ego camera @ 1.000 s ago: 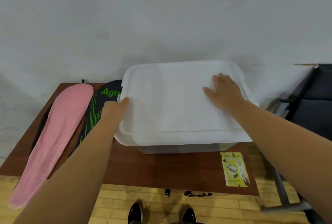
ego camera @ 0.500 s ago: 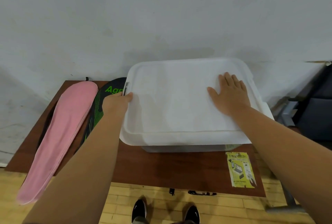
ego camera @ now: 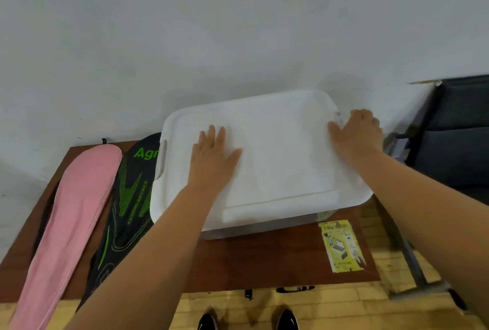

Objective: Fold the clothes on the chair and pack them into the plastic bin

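A white plastic bin (ego camera: pixel 264 227) stands on the brown table (ego camera: pixel 259 261) against the wall, with its white lid (ego camera: pixel 277 157) on top. The lid hides whatever is inside. My left hand (ego camera: pixel 211 157) lies flat on the left part of the lid, fingers straight and spread. My right hand (ego camera: pixel 357 132) is at the lid's right edge, thumb on top and fingers curled down over the rim. Part of a dark grey chair (ego camera: pixel 455 139) shows at the right; no clothes are visible on it.
A pink racket cover (ego camera: pixel 71 218) and a black-and-green racket cover (ego camera: pixel 127 202) lie along the table's left side. A yellow sticker (ego camera: pixel 342 246) sits near the table's front right corner. My shoes (ego camera: pixel 248 319) show on the yellow tiled floor below.
My left hand has left the lid's left edge and now lies flat on top. My right hand slid from the lid's top to its right edge and curled over it.
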A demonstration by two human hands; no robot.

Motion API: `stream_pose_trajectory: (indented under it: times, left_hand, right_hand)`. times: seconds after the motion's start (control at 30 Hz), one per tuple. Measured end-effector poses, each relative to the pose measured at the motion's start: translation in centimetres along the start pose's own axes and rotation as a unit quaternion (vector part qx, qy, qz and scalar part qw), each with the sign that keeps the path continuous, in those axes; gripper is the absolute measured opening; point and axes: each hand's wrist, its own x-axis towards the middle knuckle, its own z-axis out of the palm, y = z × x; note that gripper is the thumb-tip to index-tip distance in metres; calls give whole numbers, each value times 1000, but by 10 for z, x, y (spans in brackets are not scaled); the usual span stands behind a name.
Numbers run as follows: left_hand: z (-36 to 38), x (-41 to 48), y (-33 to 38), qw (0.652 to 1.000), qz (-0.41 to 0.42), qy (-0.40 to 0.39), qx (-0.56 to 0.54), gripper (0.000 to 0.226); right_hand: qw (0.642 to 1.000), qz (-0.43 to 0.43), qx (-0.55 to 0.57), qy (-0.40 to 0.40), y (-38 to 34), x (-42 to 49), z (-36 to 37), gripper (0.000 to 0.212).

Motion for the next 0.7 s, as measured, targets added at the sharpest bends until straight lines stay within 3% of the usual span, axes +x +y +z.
stream_pose_trajectory:
  times: [0.1, 0.17, 0.23, 0.3, 0.47, 0.7]
  left_hand:
    - [18, 0, 8, 996, 30, -31, 72, 67]
    - [19, -1, 7, 996, 30, -23, 78, 66]
    - [19, -2, 3, 996, 35, -17, 77, 65]
    - [19, 0, 1, 996, 38, -14, 73, 65]
    - [18, -1, -1, 996, 48, -17, 69, 65]
    - [17, 3, -2, 996, 49, -30, 75, 65]
  right_hand:
    - [981, 140, 106, -80, 11, -4, -1, 93]
    - [968, 161, 164, -102, 14, -4, 0, 96]
    - [974, 156, 151, -70, 13, -5, 2, 98]
    - [989, 130, 70, -15, 13, -9, 6, 94]
    - [998, 56, -11, -6, 15, -18, 9, 59]
    - [996, 36, -71, 37, 8, -14, 10, 68]
